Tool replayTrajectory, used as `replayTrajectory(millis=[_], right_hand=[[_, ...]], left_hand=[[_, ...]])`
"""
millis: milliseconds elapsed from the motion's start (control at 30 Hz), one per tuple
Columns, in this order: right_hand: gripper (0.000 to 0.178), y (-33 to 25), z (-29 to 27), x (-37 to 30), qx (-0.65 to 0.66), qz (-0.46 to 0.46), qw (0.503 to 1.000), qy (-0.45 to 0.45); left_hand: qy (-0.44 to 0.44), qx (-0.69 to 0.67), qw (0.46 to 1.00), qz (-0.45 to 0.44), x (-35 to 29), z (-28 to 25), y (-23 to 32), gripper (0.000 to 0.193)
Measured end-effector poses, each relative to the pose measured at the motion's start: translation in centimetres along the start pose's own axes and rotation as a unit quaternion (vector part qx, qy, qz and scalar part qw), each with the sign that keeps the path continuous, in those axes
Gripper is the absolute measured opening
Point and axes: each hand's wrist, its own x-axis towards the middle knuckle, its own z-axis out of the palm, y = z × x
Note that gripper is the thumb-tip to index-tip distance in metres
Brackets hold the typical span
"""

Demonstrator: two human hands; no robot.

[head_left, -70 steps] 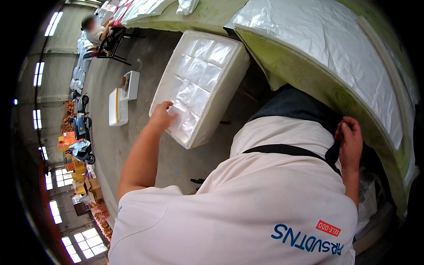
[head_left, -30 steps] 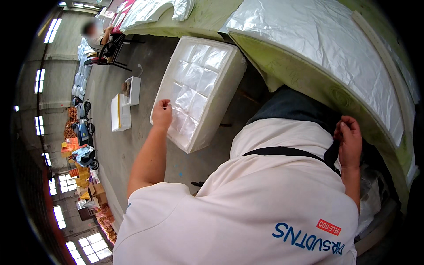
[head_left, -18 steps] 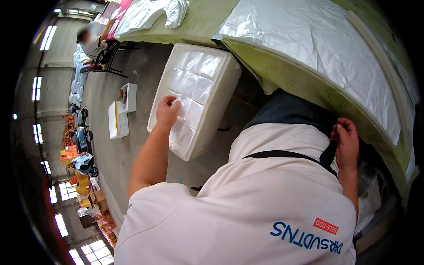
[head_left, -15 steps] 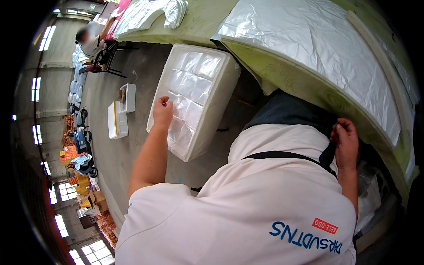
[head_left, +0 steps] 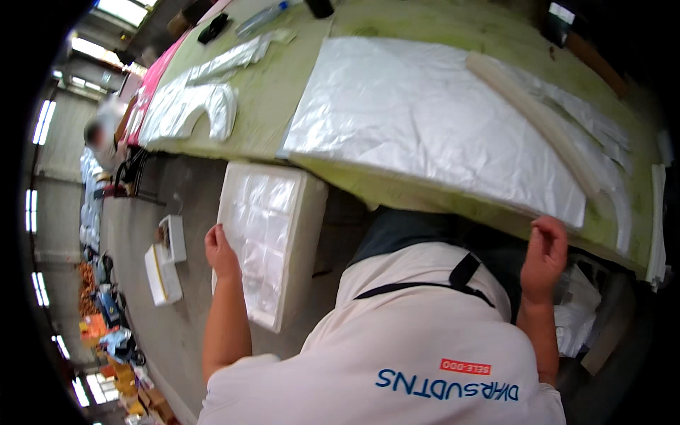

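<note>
My left hand is closed, with its fingers curled together, at the left edge of a white foam box. Flat clear plastic packs lie in rows inside that box. On the right, my right hand has its fingers bent in and its fingertips at the near corner of a stack of shiny white plastic sheets. Whether it grips the sheet's edge cannot be made out. The stack lies on a table with a yellow-green cover. A pale curved strip rests across the sheets.
Cut white plastic pieces and a clear bottle lie farther left on the table. Two small white foam boxes stand on the floor. A person sits at the far left. Plastic bags are under the table's right end.
The view has tilted up, showing more of the table. My right hand has moved from beside my waist to the table's front edge. My left hand has shifted to the foam box's left edge.
</note>
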Motion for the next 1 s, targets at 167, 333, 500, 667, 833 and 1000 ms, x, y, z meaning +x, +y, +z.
replayTrajectory(millis=[167,333,500,667,833,1000], right_hand=[[0.038,-3.1,-6.5,8.1,-0.444,-0.163,0.881,0.034],[0.058,0.4,-10.0,9.9,-0.481,0.007,0.869,-0.114],[0.051,-4.1,-7.0,7.1,-0.435,-0.008,0.894,-0.105],[0.052,-1.8,-8.1,8.4,-0.532,-0.111,0.839,0.015],[0.053,-3.8,-5.1,5.8,-0.361,0.039,0.92,-0.147],[0.071,-6.0,-2.1,0.9,-0.085,0.188,0.964,-0.165]], left_hand=[[-0.189,-0.189,0.963,-0.027,-4.8,9.1,11.6,0.018],[-0.491,-0.28,0.819,0.095,-11.7,19.7,22.8,0.013],[-0.607,-0.23,0.7,0.298,-18.1,27.3,31.1,0.037],[-0.535,-0.16,0.728,0.398,-23.6,35.5,34.4,0.051],[-0.531,0.002,0.725,0.439,-25.3,38.4,35.1,0.06],[-0.556,-0.004,0.689,0.465,-26.7,34.5,33.1,0.058]])
